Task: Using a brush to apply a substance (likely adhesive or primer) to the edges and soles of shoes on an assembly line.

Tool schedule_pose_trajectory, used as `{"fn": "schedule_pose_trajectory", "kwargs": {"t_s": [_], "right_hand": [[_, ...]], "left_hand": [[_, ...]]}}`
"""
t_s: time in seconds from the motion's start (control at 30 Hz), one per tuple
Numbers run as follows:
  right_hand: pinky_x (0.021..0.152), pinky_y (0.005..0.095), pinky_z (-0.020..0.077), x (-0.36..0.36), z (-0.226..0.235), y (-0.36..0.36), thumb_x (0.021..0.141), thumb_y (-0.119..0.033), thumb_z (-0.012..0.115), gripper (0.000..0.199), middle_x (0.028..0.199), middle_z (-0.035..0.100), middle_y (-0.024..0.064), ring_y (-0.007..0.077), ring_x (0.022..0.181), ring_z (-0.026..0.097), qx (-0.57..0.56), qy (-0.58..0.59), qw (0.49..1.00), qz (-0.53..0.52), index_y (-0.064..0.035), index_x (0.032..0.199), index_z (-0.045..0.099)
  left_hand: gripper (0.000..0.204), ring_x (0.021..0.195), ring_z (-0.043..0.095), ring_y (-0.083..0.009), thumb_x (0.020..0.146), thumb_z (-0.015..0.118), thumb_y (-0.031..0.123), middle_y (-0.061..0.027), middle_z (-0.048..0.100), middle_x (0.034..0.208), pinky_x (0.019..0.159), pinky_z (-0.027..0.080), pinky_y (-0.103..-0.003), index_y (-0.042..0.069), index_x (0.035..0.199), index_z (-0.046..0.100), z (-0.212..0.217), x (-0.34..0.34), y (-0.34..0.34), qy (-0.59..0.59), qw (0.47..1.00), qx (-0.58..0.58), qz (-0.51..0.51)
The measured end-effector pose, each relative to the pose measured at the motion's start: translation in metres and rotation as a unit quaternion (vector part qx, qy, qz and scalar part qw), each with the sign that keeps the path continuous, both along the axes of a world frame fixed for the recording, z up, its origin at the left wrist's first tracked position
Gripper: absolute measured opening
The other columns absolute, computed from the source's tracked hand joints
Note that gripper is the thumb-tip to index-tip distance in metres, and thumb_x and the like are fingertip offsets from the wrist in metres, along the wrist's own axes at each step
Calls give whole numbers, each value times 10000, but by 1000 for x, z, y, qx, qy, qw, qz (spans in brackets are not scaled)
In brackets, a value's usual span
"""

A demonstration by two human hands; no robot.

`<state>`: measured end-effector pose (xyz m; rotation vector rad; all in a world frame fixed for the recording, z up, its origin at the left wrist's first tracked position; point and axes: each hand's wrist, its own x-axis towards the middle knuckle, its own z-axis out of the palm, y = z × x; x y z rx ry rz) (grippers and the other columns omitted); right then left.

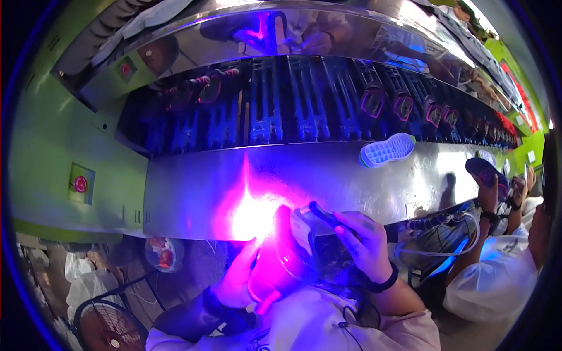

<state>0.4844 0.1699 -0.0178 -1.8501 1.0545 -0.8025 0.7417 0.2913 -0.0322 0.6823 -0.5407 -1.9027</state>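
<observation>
In front of me, my left hand (237,279) is closed around a shoe upper (282,257), which is washed in strong magenta light. My right hand (366,241) grips the dark handle of a brush (322,213). The brush's head points left, close to the shoe upper; glare hides whether they touch. A blinding pink-white glow (252,217) covers the table edge beside my left hand. Farther off, to the right, a pale shoe sole (388,150) lies with its treaded or ribbed face up on the metal table (316,169).
Behind the table runs a dark slatted conveyor (293,105) carrying several pink-edged shoe parts. Left stands a green machine panel with a red button (79,184). A fan (111,325) is at lower left. At right, a co-worker holds a dark shoe (486,171) near a white bag (492,281).
</observation>
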Motion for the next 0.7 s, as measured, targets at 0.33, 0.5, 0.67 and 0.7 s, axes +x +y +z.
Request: {"fn": "schedule_pose_trajectory", "kwargs": {"t_s": [0.33,0.5,0.67,0.7], "right_hand": [[812,299,521,24,10,2,986,-97,726,399,1085,730,93,142,928,657,167,-121,978,-19,-48,1380,680],[784,263,510,33,-4,-1,1006,-84,704,396,1087,707,56,107,906,629,161,-195,967,-12,-33,1397,664],[800,243,514,28,-21,2,1002,-40,685,386,1102,706,70,104,920,635,243,-253,936,28,-16,1387,668],[813,250,518,30,-19,-2,1000,-33,684,383,1110,709,75,111,933,641,231,-231,944,35,-15,1382,670]], "left_hand": [[1031,1221,645,-332,758,944,219,-236,624,1326,1035,520,-436,-83,1561,372,23,40,-65,-539,769,-325,111],[855,954,676,-336,738,952,276,-205,650,1065,800,560,-438,-110,1386,550,37,45,-61,-616,686,-377,90],[832,898,665,-332,734,948,283,-203,639,1014,752,553,-439,-106,1364,569,35,54,-59,-630,663,-392,99],[834,903,664,-336,734,948,277,-207,639,1011,751,554,-443,-100,1371,564,34,54,-60,-633,661,-389,106]]}}
